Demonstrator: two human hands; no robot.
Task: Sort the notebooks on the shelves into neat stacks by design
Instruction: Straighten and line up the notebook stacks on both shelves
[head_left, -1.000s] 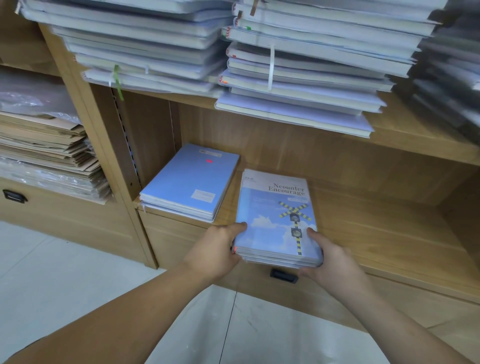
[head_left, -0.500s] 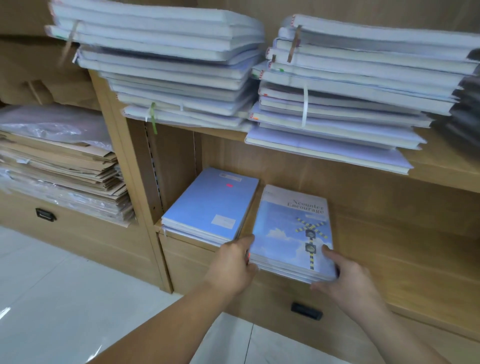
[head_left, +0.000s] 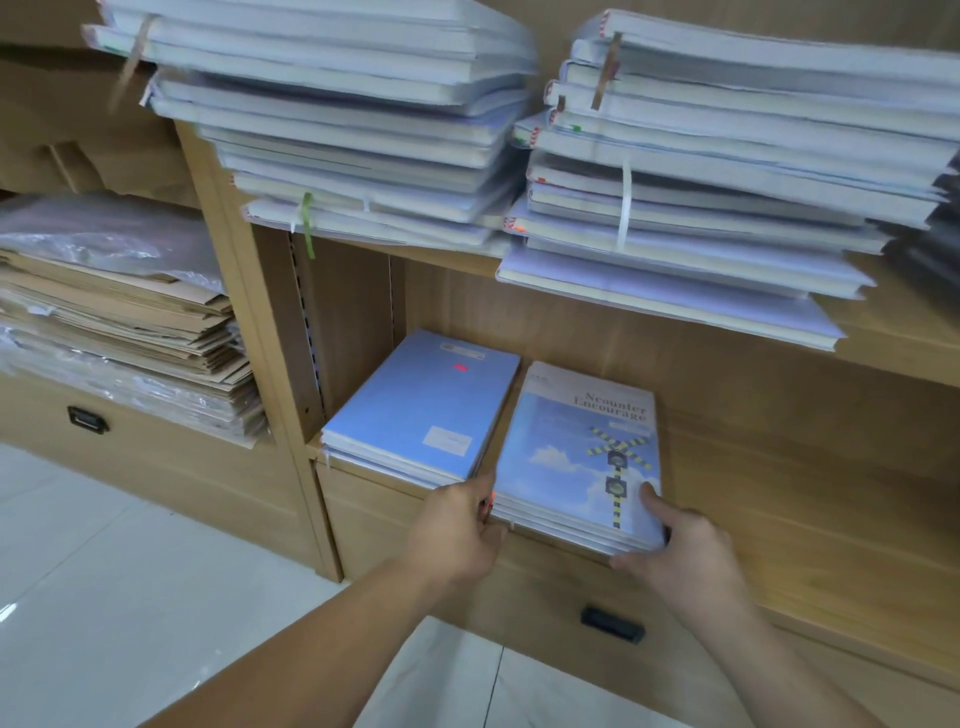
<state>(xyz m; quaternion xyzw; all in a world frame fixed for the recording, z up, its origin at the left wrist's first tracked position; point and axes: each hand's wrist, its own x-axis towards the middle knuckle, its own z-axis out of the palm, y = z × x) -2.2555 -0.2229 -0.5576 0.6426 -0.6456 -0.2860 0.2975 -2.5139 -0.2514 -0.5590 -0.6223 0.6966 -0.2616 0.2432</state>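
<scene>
A stack of sky-print notebooks (head_left: 576, 457) with a yellow-black crossing sign on the cover lies on the lower shelf (head_left: 779, 499). My left hand (head_left: 457, 525) grips the stack's near left corner. My right hand (head_left: 680, 540) holds its near right corner, thumb on the cover and fingers under the edge. Right beside it on the left lies a stack of plain blue notebooks (head_left: 421, 410), almost touching. On the upper shelf two tall piles of pale lilac notebooks rest, a left pile (head_left: 353, 130) and a right pile (head_left: 727, 171).
A wooden divider (head_left: 270, 374) bounds the lower shelf on the left. Beyond it lie brown paper envelopes (head_left: 119, 332) and plastic-wrapped sheets. Drawers with black handles (head_left: 613, 623) sit below the shelf. The lower shelf's right part shows bare wood. White floor tiles lie below.
The sky-print stack has slid further onto the shelf and closer to the plain blue stack. Both hands stay on its near corners. The view has tilted up.
</scene>
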